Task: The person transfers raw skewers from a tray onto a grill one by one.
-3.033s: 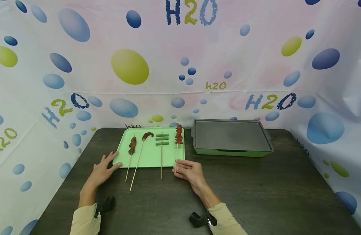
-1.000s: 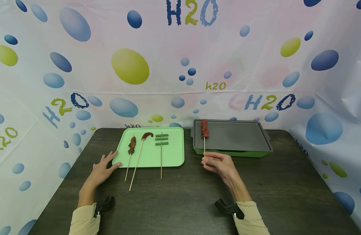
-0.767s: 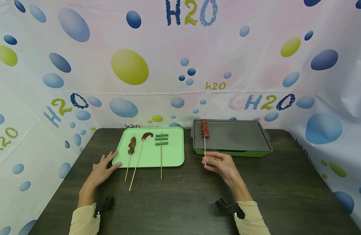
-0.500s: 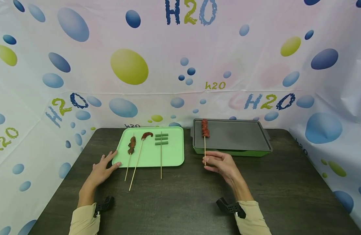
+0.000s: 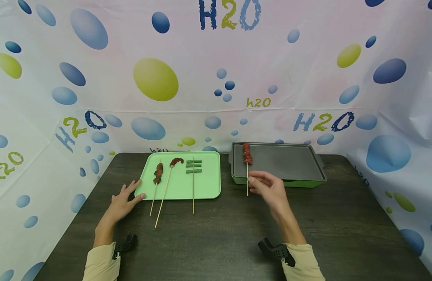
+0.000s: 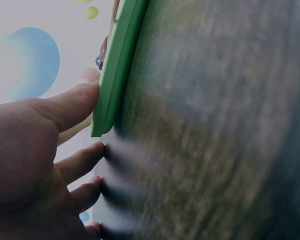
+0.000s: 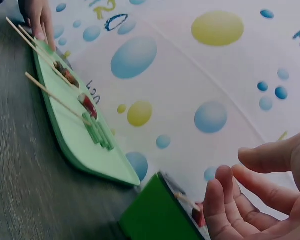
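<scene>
A skewer of red meat chunks (image 5: pixel 248 154) lies at the left end of the grill pan (image 5: pixel 282 162), its bare stick poking out over the front edge. My right hand (image 5: pixel 270 189) is beside that stick; in the right wrist view, thumb (image 7: pixel 270 155) and fingers stand apart with nothing between them. My left hand (image 5: pixel 122 203) rests with spread fingers at the near left corner of the light green tray (image 5: pixel 177 191), thumb on its rim. Across the tray lie a brown meat skewer (image 5: pixel 158 173), a curled dark red tentacle skewer (image 5: pixel 176 162) and a skewer of green sticks (image 5: pixel 193 166).
Both tray and pan stand at the back of a dark wooden table (image 5: pixel 201 246), tray left, pan right. Behind them hangs a white sheet (image 5: pixel 216 50) printed with blue and green bubbles. Three skewer handles overhang the tray's front edge.
My right hand carried the red meat skewer from the tray's right side to the pan, then let go of the stick and moved slightly up. My left hand has stayed in place.
</scene>
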`<state>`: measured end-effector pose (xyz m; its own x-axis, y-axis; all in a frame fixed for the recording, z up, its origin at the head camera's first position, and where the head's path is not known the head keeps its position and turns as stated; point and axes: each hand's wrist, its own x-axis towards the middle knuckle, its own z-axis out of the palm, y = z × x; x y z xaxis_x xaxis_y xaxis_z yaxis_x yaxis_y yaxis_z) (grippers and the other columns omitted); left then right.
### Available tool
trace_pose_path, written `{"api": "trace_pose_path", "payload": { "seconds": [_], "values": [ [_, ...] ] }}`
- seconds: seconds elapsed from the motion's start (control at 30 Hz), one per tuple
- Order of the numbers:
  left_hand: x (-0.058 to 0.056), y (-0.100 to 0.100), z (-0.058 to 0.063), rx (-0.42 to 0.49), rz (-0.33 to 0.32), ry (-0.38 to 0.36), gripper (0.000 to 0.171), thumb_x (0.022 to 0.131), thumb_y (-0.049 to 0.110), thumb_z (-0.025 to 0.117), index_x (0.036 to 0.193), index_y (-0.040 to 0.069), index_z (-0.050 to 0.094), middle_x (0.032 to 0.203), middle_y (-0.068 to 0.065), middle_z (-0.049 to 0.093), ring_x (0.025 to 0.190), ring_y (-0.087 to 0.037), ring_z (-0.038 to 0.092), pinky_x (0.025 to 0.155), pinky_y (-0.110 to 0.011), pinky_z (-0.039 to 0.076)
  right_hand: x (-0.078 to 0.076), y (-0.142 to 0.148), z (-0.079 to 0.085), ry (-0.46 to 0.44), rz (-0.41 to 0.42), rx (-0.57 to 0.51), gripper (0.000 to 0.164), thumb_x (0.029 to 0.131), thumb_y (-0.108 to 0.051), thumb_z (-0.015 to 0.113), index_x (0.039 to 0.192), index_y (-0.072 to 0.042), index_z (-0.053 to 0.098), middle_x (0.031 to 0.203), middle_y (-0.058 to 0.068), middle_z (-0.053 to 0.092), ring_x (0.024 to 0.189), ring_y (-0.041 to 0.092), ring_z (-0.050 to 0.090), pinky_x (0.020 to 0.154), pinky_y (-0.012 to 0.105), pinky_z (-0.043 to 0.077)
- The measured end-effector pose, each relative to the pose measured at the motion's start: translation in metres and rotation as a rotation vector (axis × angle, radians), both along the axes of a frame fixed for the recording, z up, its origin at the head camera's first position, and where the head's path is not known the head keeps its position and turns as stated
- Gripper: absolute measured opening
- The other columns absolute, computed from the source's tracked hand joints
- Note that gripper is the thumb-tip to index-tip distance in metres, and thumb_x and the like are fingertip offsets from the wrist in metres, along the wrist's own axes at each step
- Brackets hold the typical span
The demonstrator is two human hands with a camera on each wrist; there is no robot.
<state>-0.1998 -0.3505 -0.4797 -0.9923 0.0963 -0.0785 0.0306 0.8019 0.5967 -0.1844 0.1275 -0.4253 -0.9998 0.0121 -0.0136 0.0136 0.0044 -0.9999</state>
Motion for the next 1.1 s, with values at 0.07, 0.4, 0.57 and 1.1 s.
{"api": "trace_pose_path", "payload": {
  "seconds": [0.07, 0.4, 0.57, 1.1],
  "values": [
    [0.001, 0.000, -0.001, 0.000, -0.003, 0.011, 0.075, 0.104, 0.037, 0.061, 0.159, -0.003, 0.028, 0.161, -0.037, 0.016, 0.146, -0.064, 0.002, 0.103, -0.086, -0.003, 0.002, -0.004, 0.004, 0.010, 0.031, 0.004, 0.034, 0.100, -0.012, 0.069, 0.129, 0.006, 0.065, 0.115, 0.020, 0.071, 0.098, 0.027, 0.070, 0.086, 0.038, 0.060],
    [0.002, -0.002, -0.002, 0.001, -0.001, 0.012, 0.075, 0.104, 0.037, 0.061, 0.159, -0.003, 0.028, 0.161, -0.038, 0.016, 0.146, -0.065, 0.002, 0.103, -0.086, -0.003, 0.010, -0.035, 0.000, -0.001, 0.169, -0.027, 0.033, 0.100, -0.005, 0.067, 0.132, 0.003, 0.064, 0.114, 0.021, 0.071, 0.102, 0.036, 0.071, 0.089, 0.040, 0.059],
    [0.001, -0.001, -0.001, 0.005, 0.005, 0.000, 0.076, 0.105, 0.039, 0.060, 0.160, -0.002, 0.027, 0.162, -0.037, 0.015, 0.146, -0.064, 0.001, 0.104, -0.085, -0.004, 0.013, -0.049, -0.005, -0.002, 0.222, -0.022, 0.037, 0.100, -0.002, 0.064, 0.137, 0.003, 0.060, 0.116, 0.021, 0.070, 0.105, 0.034, 0.071, 0.090, 0.040, 0.059],
    [0.000, 0.000, -0.001, 0.005, 0.008, -0.002, 0.076, 0.105, 0.039, 0.060, 0.160, -0.002, 0.028, 0.162, -0.037, 0.015, 0.147, -0.063, 0.000, 0.104, -0.085, -0.005, 0.014, -0.082, -0.046, -0.175, 0.467, -0.206, 0.058, 0.106, -0.009, 0.056, 0.158, 0.002, 0.033, 0.139, 0.033, 0.056, 0.125, 0.040, 0.061, 0.101, 0.044, 0.053]
  ]
}}
